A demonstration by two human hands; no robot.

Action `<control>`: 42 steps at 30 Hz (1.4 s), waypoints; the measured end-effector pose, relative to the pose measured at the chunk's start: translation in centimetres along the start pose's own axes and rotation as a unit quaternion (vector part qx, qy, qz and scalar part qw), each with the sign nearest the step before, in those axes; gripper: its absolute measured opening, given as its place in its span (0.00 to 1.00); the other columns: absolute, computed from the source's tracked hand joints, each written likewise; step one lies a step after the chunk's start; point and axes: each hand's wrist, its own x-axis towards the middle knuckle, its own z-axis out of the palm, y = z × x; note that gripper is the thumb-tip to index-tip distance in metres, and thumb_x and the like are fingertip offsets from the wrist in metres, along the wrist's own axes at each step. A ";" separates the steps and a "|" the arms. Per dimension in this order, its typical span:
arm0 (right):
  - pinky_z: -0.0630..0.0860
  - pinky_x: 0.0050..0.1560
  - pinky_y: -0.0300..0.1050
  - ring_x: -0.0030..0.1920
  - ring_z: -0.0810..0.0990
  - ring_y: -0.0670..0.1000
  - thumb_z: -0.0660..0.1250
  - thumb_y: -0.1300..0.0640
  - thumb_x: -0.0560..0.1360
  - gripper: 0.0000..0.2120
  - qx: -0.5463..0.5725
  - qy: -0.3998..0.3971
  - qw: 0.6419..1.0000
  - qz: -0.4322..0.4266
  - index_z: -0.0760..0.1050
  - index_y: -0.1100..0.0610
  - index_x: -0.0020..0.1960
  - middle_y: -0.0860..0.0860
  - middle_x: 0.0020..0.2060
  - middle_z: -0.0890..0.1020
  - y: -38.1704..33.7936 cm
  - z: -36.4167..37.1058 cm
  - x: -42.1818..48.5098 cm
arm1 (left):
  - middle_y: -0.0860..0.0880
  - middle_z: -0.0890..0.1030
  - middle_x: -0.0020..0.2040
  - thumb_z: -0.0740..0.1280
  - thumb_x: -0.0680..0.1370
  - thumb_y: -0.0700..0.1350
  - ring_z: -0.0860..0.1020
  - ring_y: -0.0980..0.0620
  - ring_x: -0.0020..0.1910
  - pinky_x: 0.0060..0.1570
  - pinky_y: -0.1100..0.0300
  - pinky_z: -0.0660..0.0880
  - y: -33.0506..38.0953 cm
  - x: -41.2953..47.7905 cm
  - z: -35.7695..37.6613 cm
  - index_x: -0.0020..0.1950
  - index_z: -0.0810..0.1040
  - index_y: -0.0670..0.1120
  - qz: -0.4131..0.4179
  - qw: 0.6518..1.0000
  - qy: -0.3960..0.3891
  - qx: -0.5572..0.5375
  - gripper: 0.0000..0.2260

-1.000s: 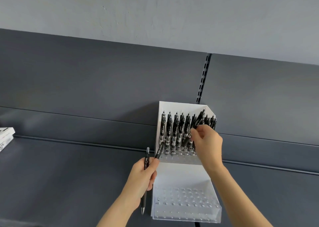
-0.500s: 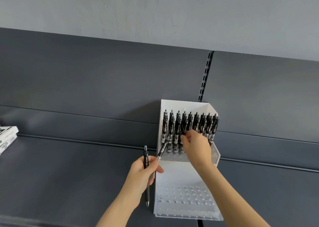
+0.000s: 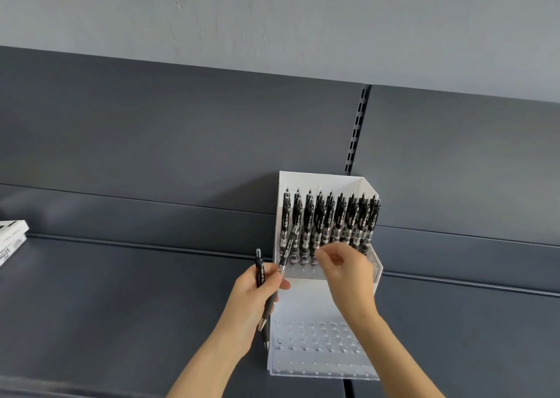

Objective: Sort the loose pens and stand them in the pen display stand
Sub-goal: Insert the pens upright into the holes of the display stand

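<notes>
Shelf: a dark grey shelf (image 3: 121, 291) carries everything; a grey back panel (image 3: 181, 125) rises from its rear edge, and a slotted upright (image 3: 357, 131) divides that panel.
Pen display stand: the white and clear pen display stand (image 3: 321, 181) sits on the shelf with its tall back wall at the rear edge, just below the slotted upright.
Standing pens: a row of black pens (image 3: 328, 219) stands upright in the stand's raised back tier, clips up, packed side by side from the left wall to the right wall.
Front tier: the clear front tier (image 3: 315, 337) lies toward the shelf's front edge, and its rows of holes hold no pens.
Left hand: the left hand (image 3: 257, 294) is at the stand's left side, grasping two loose pens in curled fingers and thumb.
Loose pens: the upright pen (image 3: 260, 272) pokes above the fist. The slanted pen (image 3: 286, 255) leans right, its top over the stand's left end. Both tips point down past the palm.
Right hand: the right hand (image 3: 348, 273) hovers in front of the back tier, blurred, released, fingers loosely curled with nothing seen in them.
Boxes: white boxes (image 3: 12, 237) lie stacked at the shelf's far left.
Wall: a pale wall (image 3: 272, 19) shows above the panel.
</notes>
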 end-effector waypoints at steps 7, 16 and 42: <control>0.59 0.26 0.33 0.22 0.65 0.42 0.70 0.52 0.71 0.14 0.028 -0.121 0.992 0.036 0.75 0.58 0.30 0.44 0.18 0.69 -0.6 0.6 -1.0 | 0.41 0.74 0.38 0.64 0.78 0.39 0.66 0.47 0.36 0.33 0.59 0.63 -0.5 -0.2 1.4 0.47 0.78 0.44 0.022 0.998 -0.028 0.054 0.04; 0.78 0.32 0.42 0.31 0.81 0.47 0.62 0.63 0.76 0.07 0.071 -0.007 0.995 0.076 0.75 0.64 0.41 0.56 0.34 0.82 0.1 -3.2 1.4 | 0.46 0.63 0.34 0.56 0.75 0.31 0.59 0.53 0.31 0.35 0.59 0.57 0.2 0.5 0.6 0.44 0.72 0.45 0.000 0.993 0.017 0.120 0.11; 0.64 0.27 0.37 0.37 0.76 0.54 0.57 0.56 0.79 0.12 -0.241 -0.047 0.969 0.023 0.75 0.62 0.53 0.57 0.42 0.83 0.1 -0.6 4.0 | 0.47 0.72 0.29 0.52 0.81 0.38 0.63 0.53 0.24 0.28 0.59 0.63 -0.3 -0.7 0.2 0.51 0.65 0.41 -0.016 0.998 -0.042 0.032 0.04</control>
